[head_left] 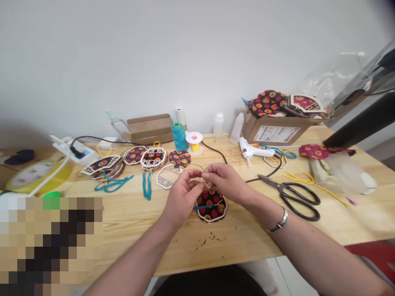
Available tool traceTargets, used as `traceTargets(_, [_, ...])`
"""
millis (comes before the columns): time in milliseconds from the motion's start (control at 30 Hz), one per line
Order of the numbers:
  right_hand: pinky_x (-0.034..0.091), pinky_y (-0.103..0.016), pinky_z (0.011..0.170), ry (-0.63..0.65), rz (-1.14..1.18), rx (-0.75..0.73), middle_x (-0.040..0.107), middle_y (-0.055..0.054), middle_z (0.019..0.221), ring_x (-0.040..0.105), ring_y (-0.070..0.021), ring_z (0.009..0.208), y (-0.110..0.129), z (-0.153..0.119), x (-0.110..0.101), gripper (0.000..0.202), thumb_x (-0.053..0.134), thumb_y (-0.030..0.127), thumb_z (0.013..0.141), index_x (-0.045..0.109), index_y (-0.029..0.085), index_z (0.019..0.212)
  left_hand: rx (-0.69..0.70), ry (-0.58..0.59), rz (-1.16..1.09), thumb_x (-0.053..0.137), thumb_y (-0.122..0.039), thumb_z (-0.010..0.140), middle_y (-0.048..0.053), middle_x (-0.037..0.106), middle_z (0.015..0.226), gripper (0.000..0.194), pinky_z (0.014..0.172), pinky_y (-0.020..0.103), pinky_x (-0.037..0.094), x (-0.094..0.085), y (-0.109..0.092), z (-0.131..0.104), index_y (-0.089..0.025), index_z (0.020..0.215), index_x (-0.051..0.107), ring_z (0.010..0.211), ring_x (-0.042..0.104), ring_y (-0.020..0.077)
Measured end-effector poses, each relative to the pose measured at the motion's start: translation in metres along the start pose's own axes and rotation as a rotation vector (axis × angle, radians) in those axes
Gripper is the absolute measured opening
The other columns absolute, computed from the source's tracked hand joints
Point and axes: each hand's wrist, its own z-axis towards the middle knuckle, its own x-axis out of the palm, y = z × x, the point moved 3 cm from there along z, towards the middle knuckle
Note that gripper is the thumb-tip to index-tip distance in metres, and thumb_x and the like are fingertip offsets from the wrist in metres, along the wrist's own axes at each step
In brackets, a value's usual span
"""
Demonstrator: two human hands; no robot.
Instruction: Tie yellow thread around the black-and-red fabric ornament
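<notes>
My left hand (187, 191) and my right hand (224, 181) meet above the table with fingertips pinched together. Between them is a thin cord (197, 165), which arcs up behind the fingers; its ends are hidden. Just below lies an octagonal piece (211, 209) of dark patterned fabric with a pale rim, partly covered by my hands. A blue cord and a short yellow cord rest across it. Beyond my left hand are a pale openwork frame (166, 176) and a round patterned fabric piece (180, 158). A yellow cord spool (194, 144) stands behind them.
Scissors (290, 195) and a white glue gun (254, 150) lie to the right, near yellow cords (314, 183). A cardboard box (271, 130) stands behind. Decorated pieces (153, 158), blue thread (180, 137) and a power strip (77, 152) are left. Black cable crosses the table.
</notes>
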Motion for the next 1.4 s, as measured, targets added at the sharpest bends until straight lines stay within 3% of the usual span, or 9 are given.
traceTargets(133, [0.032, -0.020, 0.048, -0.023, -0.121, -0.025, 0.046, 0.004, 0.054, 0.041, -0.0080, 0.050, 0.0014, 0.0001, -0.0015, 0.017, 0.051, 0.029, 0.079, 0.052, 0.016, 0.067, -0.028, -0.022, 0.064, 0.064, -0.025, 0.072, -0.002, 0.062, 0.076, 0.023, 0.053, 0.020, 0.040, -0.0018, 0.0002, -0.0002, -0.018, 0.093, 0.059, 0.055, 0.051, 0.0072])
traceTargets(267, [0.034, -0.021, 0.050, -0.034, -0.176, -0.054, 0.049, 0.004, 0.055, 0.043, -0.0084, 0.051, 0.0031, 0.0005, -0.0022, 0.016, 0.051, 0.026, 0.079, 0.054, 0.016, 0.066, -0.038, -0.044, 0.058, 0.066, -0.030, 0.070, -0.003, 0.059, 0.065, 0.020, 0.047, 0.019, 0.033, -0.0030, 0.0004, -0.0004, -0.018, 0.086, 0.064, 0.050, 0.044, 0.0069])
traceTargets(633, [0.034, -0.021, 0.051, -0.030, -0.206, -0.073, 0.049, 0.004, 0.054, 0.042, -0.0081, 0.051, 0.0023, 0.0018, -0.0040, 0.018, 0.052, 0.026, 0.080, 0.055, 0.016, 0.066, -0.065, -0.050, -0.037, 0.070, -0.029, 0.065, -0.003, 0.052, 0.057, 0.017, 0.043, 0.017, 0.027, -0.0039, -0.0035, 0.0012, -0.014, 0.072, 0.068, 0.046, 0.037, 0.0041])
traceTargets(967, [0.035, -0.021, 0.052, -0.009, -0.178, -0.067, 0.047, 0.005, 0.052, 0.041, -0.0079, 0.050, 0.0046, 0.0011, -0.0060, 0.015, 0.052, 0.024, 0.079, 0.055, 0.017, 0.066, -0.102, -0.025, -0.049, 0.072, -0.028, 0.064, -0.005, 0.049, 0.051, 0.016, 0.038, 0.017, 0.023, -0.0044, -0.0020, 0.0026, -0.015, 0.072, 0.069, 0.040, 0.032, 0.0023])
traceTargets(1400, [0.035, -0.020, 0.051, 0.031, -0.153, -0.074, 0.049, 0.005, 0.055, 0.041, -0.0070, 0.050, 0.0030, 0.0020, -0.0054, 0.017, 0.049, 0.027, 0.081, 0.054, 0.016, 0.069, -0.048, -0.129, 0.002, 0.072, -0.026, 0.063, -0.004, 0.054, 0.052, 0.014, 0.037, 0.016, 0.023, -0.0094, -0.0015, 0.0045, -0.014, 0.068, 0.068, 0.038, 0.033, 0.0017])
